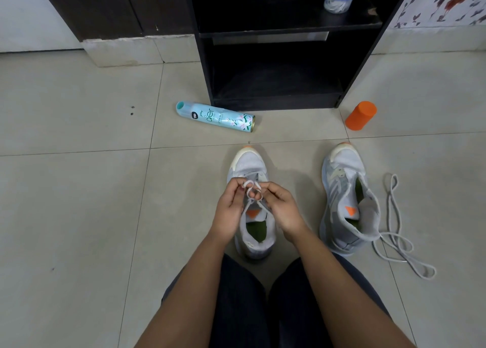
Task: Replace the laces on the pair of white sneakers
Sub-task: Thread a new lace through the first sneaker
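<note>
Pinching the lace (248, 184) into loops, left hand (228, 207) and right hand (284, 208) seemingly finish the first sneaker (248, 163); the second sneaker (340, 203) waits unlaced, loose lace (389, 236) beside it.

Left sneaker (247, 163) laced; right sneaker (347, 158) laceless, loose lace (400, 226) beside it.

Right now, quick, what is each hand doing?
Left hand: pinches the lace over the sneaker.
Right hand: pinches the same lace.
</note>
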